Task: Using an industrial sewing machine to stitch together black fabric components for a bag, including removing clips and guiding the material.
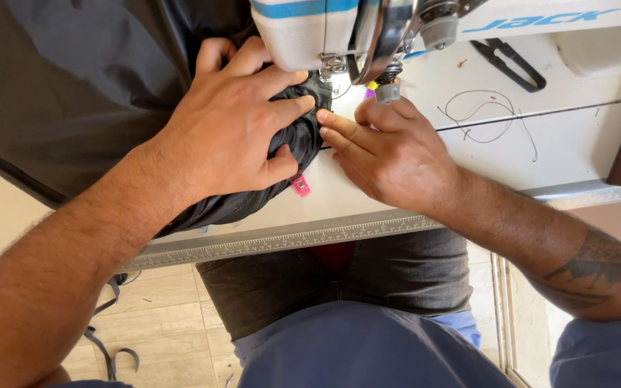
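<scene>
Black, slightly glossy fabric [73, 86] fills the far left of my view, smooth there and bunched into tight folds where it nears the sewing machine [339, 29]. It drapes off the left edge of the white surface [483, 151], whose near rim carries a printed ruler strip [282, 241].

Left hand [235, 122]: spread flat, palm down, fingers wide and pressing the gathered fabric onto the surface just beside the presser foot [328, 68]. It pins the cloth rather than gripping it. A small pink clip [300, 186] sticks out from the fabric edge below the thumb.

Machine head: white casing with a blue stripe, metal parts at the needle area, directly above the fingertips of both hands.

Right hand [389, 154]: fingers extended and held close together, tips resting on the fabric edge, almost touching the left fingertips. Flat, nothing held.

Further right on the surface: a loose loop of dark thread [479, 115], and black thread snips [508, 63] lying near the machine base. Dark strap pieces [109, 345] lie on the tiled floor at lower left.
</scene>
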